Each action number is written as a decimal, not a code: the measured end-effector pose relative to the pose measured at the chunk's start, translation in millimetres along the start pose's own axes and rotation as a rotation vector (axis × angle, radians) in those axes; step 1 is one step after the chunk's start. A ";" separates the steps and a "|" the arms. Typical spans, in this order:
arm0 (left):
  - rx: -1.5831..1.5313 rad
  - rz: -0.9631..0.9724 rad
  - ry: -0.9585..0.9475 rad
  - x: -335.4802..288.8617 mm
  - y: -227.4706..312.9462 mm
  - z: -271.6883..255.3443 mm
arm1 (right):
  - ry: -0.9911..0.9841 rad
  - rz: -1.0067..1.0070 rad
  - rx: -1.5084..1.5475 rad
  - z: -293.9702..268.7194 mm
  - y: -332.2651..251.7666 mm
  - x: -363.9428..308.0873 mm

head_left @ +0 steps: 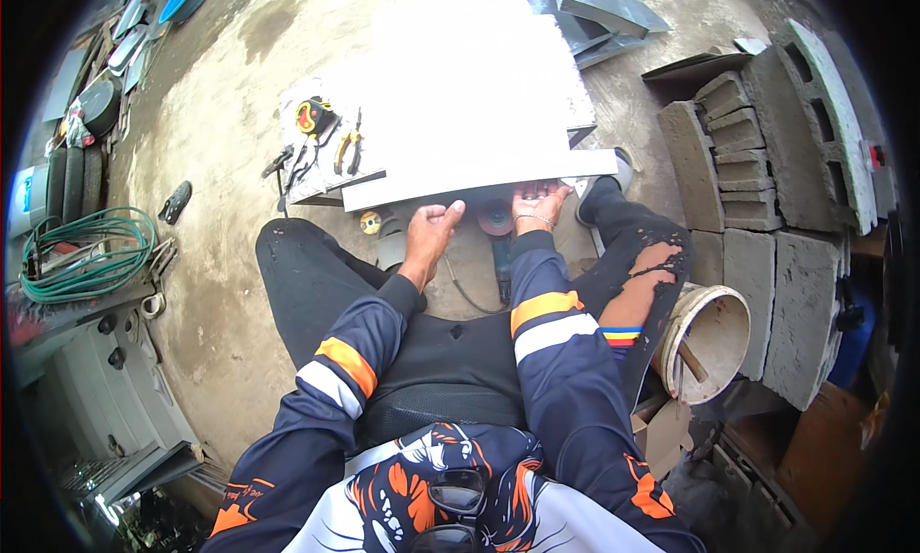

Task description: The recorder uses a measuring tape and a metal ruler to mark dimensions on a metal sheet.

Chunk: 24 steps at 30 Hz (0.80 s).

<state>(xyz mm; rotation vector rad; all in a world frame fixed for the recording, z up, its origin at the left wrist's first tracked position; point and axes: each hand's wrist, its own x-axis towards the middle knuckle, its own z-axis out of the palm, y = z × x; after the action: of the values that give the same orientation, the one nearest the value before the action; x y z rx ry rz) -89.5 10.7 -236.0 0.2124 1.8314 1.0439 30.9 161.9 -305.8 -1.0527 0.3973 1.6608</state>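
Below, the concrete floor (pixel 220 122) carried everything, and the landmark on it was the big white tile (pixel 470 83), a pale slab lying flat, its near edge running left to right across the person's front. Right of the tile stood a stack of grey blocks (pixel 767 170), and nearer the person on that side a pale bucket (pixel 714 342) lay tipped with a stick in it. Far left of the tile a green hose (pixel 86 256) lay coiled.

Along the tile's near edge lay a narrow white strip (pixel 479 180), its long axis parallel to that edge, left to right. Both hands met this strip from the near side. The left hand (pixel 431 229) rested at about the strip's middle, fingers curled loosely with the thumb pointing up against the edge; whether it pinched the strip could not be told. The right hand (pixel 539 204) lay flat a little farther right, fingers spread and pressed onto the strip's near edge, a thin bracelet at the wrist. The strip thus lay straight ahead of both sets of fingers, just past the fingertips, and the right hand reached farther onto it.

Between the hands, just below the strip, sat an angle grinder (pixel 498 229) with a reddish disc, its cord trailing back between the legs. On the tile's left corner lay a tape measure (pixel 309 115) and orange-handled pliers (pixel 348 150).
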 end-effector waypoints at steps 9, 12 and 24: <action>-1.065 -0.215 -0.191 23.7 -4.5 36.4 | 0.037 -0.070 -0.169 8.7 -7.6 -20.9; -1.138 -0.194 -0.116 28.0 5.5 56.5 | -0.011 -0.114 -0.246 3.9 -11.9 -17.1; -1.257 -0.153 -0.048 54.8 -7.3 76.7 | 0.011 -0.125 -0.400 4.7 -16.2 -9.2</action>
<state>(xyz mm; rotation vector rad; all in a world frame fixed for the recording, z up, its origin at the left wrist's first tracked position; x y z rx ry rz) -52.8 79.5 -289.4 -0.6339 0.8500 1.8236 43.7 165.6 -291.9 -1.3507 0.0010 1.6588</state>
